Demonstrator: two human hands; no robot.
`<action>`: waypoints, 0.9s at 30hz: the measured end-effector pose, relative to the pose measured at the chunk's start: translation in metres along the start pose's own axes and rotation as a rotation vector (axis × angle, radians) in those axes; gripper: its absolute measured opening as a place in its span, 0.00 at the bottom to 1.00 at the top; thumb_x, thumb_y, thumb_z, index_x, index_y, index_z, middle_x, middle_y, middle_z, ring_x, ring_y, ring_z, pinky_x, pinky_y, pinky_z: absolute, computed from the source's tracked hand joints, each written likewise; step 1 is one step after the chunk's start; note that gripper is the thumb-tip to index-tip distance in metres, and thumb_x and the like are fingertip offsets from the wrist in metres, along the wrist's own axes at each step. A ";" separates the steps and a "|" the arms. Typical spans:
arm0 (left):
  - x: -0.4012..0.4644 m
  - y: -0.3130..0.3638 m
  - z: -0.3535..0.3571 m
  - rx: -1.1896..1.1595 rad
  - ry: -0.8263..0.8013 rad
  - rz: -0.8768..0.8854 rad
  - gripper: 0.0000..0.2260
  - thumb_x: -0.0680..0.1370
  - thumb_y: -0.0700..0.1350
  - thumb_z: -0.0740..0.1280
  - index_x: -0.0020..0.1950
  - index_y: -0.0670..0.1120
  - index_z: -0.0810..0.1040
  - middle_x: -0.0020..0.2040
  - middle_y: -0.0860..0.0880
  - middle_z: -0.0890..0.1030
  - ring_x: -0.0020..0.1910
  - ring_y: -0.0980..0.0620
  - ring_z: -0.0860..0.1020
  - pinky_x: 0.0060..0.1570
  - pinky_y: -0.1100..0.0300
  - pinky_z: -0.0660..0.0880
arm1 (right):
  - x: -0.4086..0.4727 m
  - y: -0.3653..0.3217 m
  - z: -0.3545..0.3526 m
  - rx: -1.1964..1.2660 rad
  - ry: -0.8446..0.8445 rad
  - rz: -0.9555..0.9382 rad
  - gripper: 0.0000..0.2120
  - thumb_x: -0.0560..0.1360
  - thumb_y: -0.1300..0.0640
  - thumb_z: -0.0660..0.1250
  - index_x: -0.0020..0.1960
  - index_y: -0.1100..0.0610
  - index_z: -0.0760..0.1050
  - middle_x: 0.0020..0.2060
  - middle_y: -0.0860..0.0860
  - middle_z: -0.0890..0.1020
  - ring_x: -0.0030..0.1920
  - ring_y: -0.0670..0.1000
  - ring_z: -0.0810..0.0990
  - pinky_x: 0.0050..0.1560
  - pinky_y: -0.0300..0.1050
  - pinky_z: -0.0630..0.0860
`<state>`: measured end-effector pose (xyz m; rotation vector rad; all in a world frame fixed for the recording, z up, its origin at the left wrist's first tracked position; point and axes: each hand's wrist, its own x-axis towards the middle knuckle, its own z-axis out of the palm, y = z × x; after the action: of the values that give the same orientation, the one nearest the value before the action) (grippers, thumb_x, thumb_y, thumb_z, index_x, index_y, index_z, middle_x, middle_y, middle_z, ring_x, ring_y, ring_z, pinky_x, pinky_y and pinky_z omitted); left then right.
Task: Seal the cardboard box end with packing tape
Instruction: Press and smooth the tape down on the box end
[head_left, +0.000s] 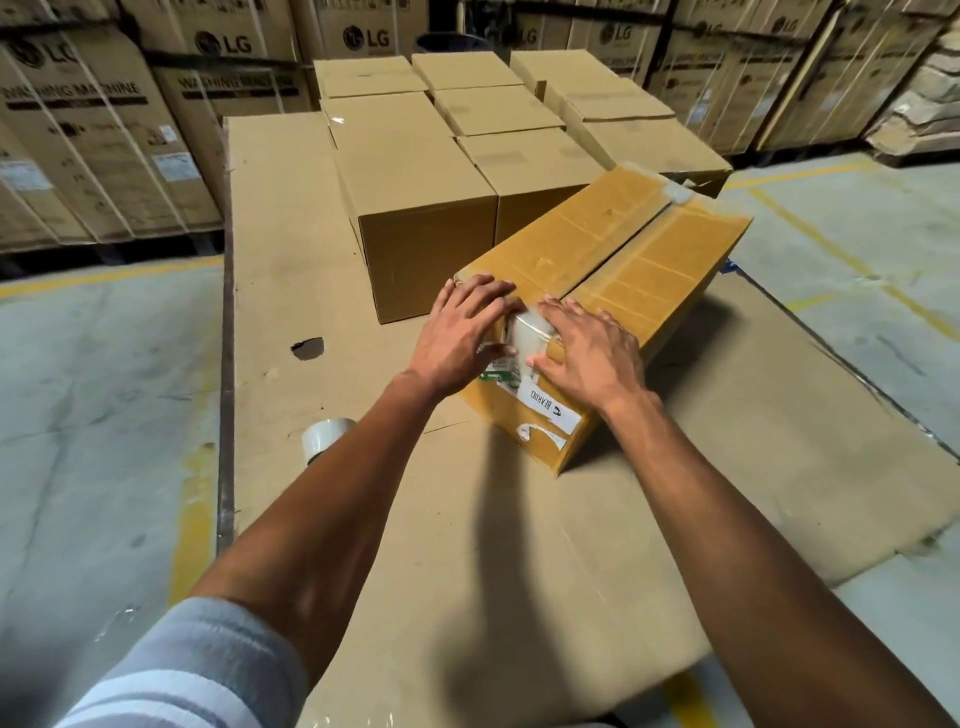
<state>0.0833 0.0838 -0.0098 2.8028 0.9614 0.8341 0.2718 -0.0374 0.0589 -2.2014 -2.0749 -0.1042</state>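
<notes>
A long yellow-brown cardboard box lies at an angle on flattened cardboard, its top flaps closed along a dark centre seam. A strip of clear packing tape wraps over the near top edge and down the end face. My left hand lies flat on the box's near left corner, fingers spread beside the tape. My right hand presses flat on the near right part, thumb on the end face next to the tape. A roll of clear tape sits on the cardboard to the left, partly hidden by my left forearm.
Several closed plain boxes stand in rows just behind and left of the taped box. The flattened cardboard sheet covers the floor, with a small dark hole. Large strapped appliance cartons line the back. Concrete floor with yellow lines lies either side.
</notes>
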 end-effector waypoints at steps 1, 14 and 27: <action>0.001 0.000 -0.001 -0.023 0.009 -0.002 0.24 0.85 0.63 0.64 0.78 0.55 0.72 0.81 0.51 0.71 0.84 0.45 0.62 0.84 0.34 0.54 | 0.001 0.001 0.001 0.021 -0.003 0.005 0.33 0.82 0.36 0.61 0.82 0.48 0.61 0.80 0.51 0.67 0.79 0.55 0.67 0.79 0.58 0.61; -0.004 -0.003 0.001 -0.026 0.056 0.024 0.22 0.84 0.55 0.68 0.78 0.56 0.73 0.82 0.50 0.71 0.85 0.45 0.63 0.84 0.33 0.50 | 0.001 -0.003 0.002 -0.046 -0.001 -0.011 0.37 0.79 0.41 0.69 0.83 0.49 0.60 0.82 0.49 0.65 0.80 0.55 0.66 0.79 0.59 0.62; -0.004 -0.003 0.006 -0.044 0.108 0.023 0.19 0.86 0.54 0.66 0.77 0.56 0.75 0.81 0.51 0.73 0.85 0.46 0.63 0.83 0.31 0.50 | 0.000 -0.001 0.008 -0.059 -0.013 -0.012 0.39 0.79 0.39 0.68 0.84 0.49 0.57 0.82 0.47 0.62 0.81 0.54 0.63 0.80 0.58 0.61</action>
<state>0.0819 0.0848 -0.0181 2.7620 0.9145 1.0065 0.2710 -0.0359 0.0515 -2.2285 -2.1186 -0.1547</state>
